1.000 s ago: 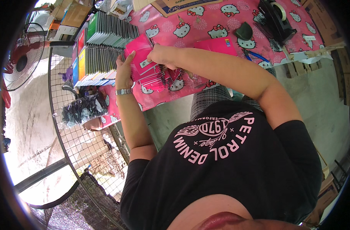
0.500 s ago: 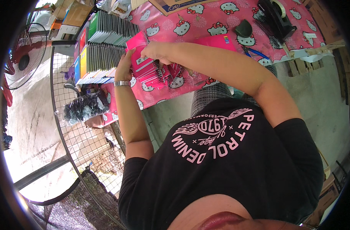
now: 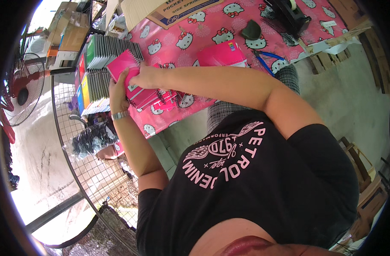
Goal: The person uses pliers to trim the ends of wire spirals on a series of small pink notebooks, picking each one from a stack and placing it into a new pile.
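A pink spiral-bound notebook (image 3: 123,62) is tilted up in front of the stacked notebooks. My left hand (image 3: 118,91) is closed on its near left edge, the thumb across the cover. Reaching over from the right, my right hand (image 3: 148,77) grips its other side near the wire spiral; the undersides of those fingers are hidden. Below both hands, several more pink notebooks (image 3: 154,100) lie fanned out on the table. Just beyond, tall stacks of spiral notebooks (image 3: 111,53) with green, red, yellow and blue covers stand at the left end.
Pink patterned cloth (image 3: 167,40) covers the table. On it are another pink notebook pile (image 3: 222,54), blue-handled pliers (image 3: 267,59), a dark green dish-like object (image 3: 251,30), a black tape dispenser (image 3: 291,19) and a cardboard box (image 3: 178,13). A fan (image 3: 24,89) stands left.
Both hands have moved left and lifted the pink notebook's top, showing more of its cover. The view has shifted, uncovering the pliers and the pink pile on the right.
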Tool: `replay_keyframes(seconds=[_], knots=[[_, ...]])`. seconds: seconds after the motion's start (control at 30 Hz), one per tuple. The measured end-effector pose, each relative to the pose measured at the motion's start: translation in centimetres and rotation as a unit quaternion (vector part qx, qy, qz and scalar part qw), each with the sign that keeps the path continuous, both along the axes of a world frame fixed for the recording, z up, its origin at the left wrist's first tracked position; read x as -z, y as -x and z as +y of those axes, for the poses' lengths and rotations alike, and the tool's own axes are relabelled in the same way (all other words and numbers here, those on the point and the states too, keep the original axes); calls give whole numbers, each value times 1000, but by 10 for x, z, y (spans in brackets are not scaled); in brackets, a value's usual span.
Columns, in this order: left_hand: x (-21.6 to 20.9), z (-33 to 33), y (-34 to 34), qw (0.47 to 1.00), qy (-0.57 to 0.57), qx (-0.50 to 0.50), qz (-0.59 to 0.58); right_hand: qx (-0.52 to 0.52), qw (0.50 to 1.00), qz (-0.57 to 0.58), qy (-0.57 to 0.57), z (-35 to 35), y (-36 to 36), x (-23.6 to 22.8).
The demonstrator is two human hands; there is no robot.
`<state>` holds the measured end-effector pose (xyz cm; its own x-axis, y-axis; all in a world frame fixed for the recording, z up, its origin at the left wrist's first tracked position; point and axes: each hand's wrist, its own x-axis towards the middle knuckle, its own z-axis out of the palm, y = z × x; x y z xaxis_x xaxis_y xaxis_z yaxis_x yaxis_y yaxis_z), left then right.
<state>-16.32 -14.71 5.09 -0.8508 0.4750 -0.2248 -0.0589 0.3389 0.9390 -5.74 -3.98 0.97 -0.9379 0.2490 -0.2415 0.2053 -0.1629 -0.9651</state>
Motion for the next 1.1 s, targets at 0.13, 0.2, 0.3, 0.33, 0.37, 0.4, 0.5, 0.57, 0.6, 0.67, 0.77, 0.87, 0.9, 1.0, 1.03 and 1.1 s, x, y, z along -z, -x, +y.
replay_keyframes(seconds=[0.13, 0.2, 0.3, 0.33, 0.37, 0.4, 0.5, 0.57, 0.6, 0.67, 0.77, 0.87, 0.9, 1.0, 1.03, 1.1], knots=[[-22, 26, -46, 982, -179, 13, 57, 115, 959, 126, -226, 34, -40, -7], [-22, 41, -73, 959, -274, 73, 11, 102, 946, 193, -240, 62, -80, -23], [4, 85, -119, 941, -325, 90, -22, 27, 947, 201, -250, 113, -134, -24], [14, 101, -128, 938, -320, 123, -54, 28, 940, 178, -291, 133, -148, -11], [23, 116, -138, 929, -333, 146, -74, 28, 931, 154, -331, 149, -158, 2], [31, 128, -146, 919, -345, 167, -94, 38, 930, 166, -327, 155, -169, 7], [56, 150, -159, 909, -366, 180, -87, 67, 932, 200, -294, 167, -192, 23], [68, 158, -166, 904, -386, 185, -19, 85, 910, 235, -331, 169, -199, 42], [78, 160, -168, 900, -394, 185, 14, 92, 899, 251, -348, 170, -201, 54], [105, 155, -160, 903, -356, 230, 75, 77, 927, 256, -262, 171, -206, 77], [125, 150, -164, 914, -319, 239, 77, 104, 935, 251, -229, 168, -206, 102], [131, 154, -167, 934, -284, 210, 52, 121, 921, 221, -297, 163, -202, 109], [124, 154, -168, 933, -288, 212, 45, 141, 904, 228, -332, 160, -199, 108], [117, 152, -168, 923, -299, 233, 73, 113, 920, 195, -320, 167, -207, 101], [120, 151, -168, 920, -306, 233, 76, 104, 928, 186, -306, 171, -210, 107], [130, 150, -165, 913, -324, 232, 85, 85, 941, 170, -280, 179, -214, 114]])
